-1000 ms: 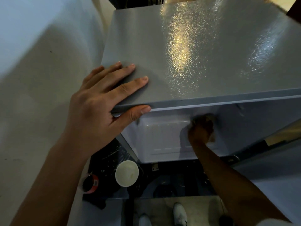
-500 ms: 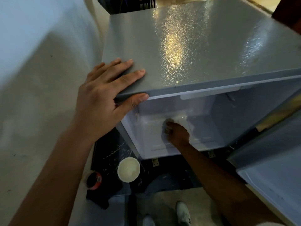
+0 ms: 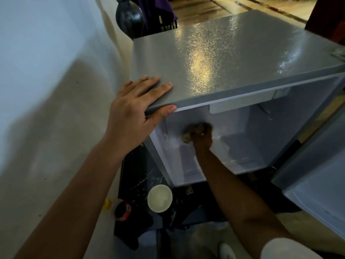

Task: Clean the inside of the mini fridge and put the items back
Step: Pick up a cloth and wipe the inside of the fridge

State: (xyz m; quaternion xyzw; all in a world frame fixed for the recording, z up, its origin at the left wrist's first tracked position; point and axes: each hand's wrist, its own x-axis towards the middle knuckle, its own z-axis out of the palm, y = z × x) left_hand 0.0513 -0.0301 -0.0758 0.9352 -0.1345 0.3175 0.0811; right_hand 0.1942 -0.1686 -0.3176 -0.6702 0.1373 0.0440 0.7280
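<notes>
The grey mini fridge stands open below me, its white inside bare. My left hand grips the front left corner of the fridge top, fingers flat on top and thumb under the edge. My right hand is inside the fridge, shut on a crumpled pale cloth pressed against the left part of the back wall. The open fridge door hangs at the right.
A white bowl and a dark container with a red label sit on the dark floor by the fridge's left foot. A wall runs along the left. A dark round vase stands behind the fridge. My shoe shows at the bottom.
My right hand with the cloth swept from the upper right of the inside down to the left, then up along the back wall. The view has tilted up; my left hand stays on the corner.
</notes>
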